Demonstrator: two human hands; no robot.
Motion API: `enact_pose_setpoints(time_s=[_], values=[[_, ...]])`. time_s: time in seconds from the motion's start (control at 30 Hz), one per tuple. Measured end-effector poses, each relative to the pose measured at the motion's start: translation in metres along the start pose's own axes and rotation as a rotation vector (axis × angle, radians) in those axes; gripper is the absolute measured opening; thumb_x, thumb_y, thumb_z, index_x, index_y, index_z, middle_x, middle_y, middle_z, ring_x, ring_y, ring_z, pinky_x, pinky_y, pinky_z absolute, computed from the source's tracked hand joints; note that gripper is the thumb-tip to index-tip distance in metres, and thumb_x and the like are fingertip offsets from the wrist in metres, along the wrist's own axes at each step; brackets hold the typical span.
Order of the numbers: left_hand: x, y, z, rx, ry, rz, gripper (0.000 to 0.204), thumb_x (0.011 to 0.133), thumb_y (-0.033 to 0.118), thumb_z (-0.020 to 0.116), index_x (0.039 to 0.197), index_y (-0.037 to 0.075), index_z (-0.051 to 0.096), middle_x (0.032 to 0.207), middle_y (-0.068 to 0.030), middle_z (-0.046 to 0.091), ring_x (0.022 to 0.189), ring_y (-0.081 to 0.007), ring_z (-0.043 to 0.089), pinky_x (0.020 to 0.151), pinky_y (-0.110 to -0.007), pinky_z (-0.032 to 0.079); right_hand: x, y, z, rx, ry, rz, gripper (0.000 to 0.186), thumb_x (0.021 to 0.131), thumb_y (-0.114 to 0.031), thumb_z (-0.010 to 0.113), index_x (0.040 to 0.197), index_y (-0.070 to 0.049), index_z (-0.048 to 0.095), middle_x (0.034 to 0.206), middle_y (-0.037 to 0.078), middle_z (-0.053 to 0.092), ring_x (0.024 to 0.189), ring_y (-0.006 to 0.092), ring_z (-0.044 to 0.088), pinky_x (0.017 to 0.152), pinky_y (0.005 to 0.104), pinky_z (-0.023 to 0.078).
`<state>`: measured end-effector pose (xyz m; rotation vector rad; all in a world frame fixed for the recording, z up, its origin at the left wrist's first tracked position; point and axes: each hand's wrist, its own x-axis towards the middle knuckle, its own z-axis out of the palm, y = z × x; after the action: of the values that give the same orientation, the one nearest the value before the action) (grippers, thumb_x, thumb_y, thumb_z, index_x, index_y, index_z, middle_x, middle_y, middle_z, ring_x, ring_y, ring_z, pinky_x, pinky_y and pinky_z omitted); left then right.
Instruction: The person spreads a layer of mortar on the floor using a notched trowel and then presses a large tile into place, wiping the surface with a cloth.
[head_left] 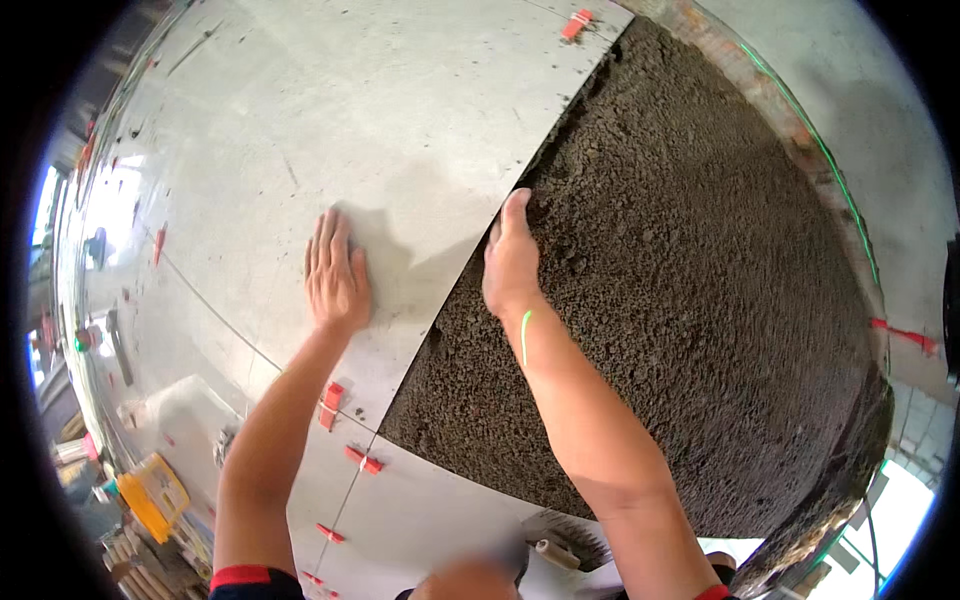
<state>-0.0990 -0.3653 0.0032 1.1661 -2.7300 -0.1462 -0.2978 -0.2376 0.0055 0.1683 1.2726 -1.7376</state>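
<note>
My left hand (pixel 336 275) lies palm down on a large pale grey tile (pixel 360 120), its fingers stretched out. My right hand (pixel 512 250) is side-on at that tile's straight right edge, fingers pointing forward along it and partly hidden from view. Beside the edge spreads a coarse bed of dark grey mortar (pixel 700 280). A green laser line crosses my right forearm. Red levelling wedges (pixel 331 405) sit in the joints between tiles, at the lower middle and elsewhere.
A pale rough concrete border (pixel 860 110) with a green laser line runs along the right. At lower left are a yellow bucket (pixel 150 495), tools and stacked rods. A white roller-like object (pixel 556 553) lies near my body, beside a blurred shape at the bottom middle.
</note>
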Motion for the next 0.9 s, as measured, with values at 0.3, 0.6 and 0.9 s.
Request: enact_pose_setpoints(time_s=[0.3, 0.6, 0.9], values=[[0.007, 0.017, 0.016, -0.010, 0.010, -0.003, 0.056, 0.105, 0.029, 0.042, 0.155, 0.004, 0.034, 0.163, -0.0138, 0.033, 0.153, -0.0319, 0.026, 0.125, -0.048, 0.018, 0.011, -0.007, -0.011, -0.057, -0.060, 0.118, 0.096, 0.103, -0.067, 0.033, 0.160, 0.004, 0.005, 0.170, 0.018, 0.007, 0.157, 0.0257, 0.010, 0.126, 0.0352, 0.009], [0.011, 0.014, 0.009, -0.002, -0.046, -0.037, 0.056, 0.105, 0.029, 0.040, 0.155, 0.005, 0.034, 0.164, -0.0126, 0.031, 0.153, -0.0308, 0.024, 0.126, -0.048, 0.017, -0.067, 0.002, 0.021, -0.273, 0.088, -0.165, 0.104, 0.099, -0.075, 0.028, 0.160, 0.002, -0.006, 0.168, 0.024, 0.000, 0.156, 0.0340, 0.007, 0.127, 0.0394, 0.009], [0.012, 0.017, 0.013, -0.048, -0.016, -0.031, 0.055, 0.104, 0.026, 0.042, 0.154, 0.003, 0.036, 0.163, -0.0143, 0.033, 0.153, -0.0323, 0.026, 0.125, -0.048, 0.019, -0.022, 0.032, 0.015, -0.159, 0.002, -0.192, 0.087, 0.108, -0.058, 0.026, 0.159, 0.007, 0.000, 0.169, 0.020, 0.002, 0.157, 0.0283, 0.004, 0.127, 0.0357, 0.006]])
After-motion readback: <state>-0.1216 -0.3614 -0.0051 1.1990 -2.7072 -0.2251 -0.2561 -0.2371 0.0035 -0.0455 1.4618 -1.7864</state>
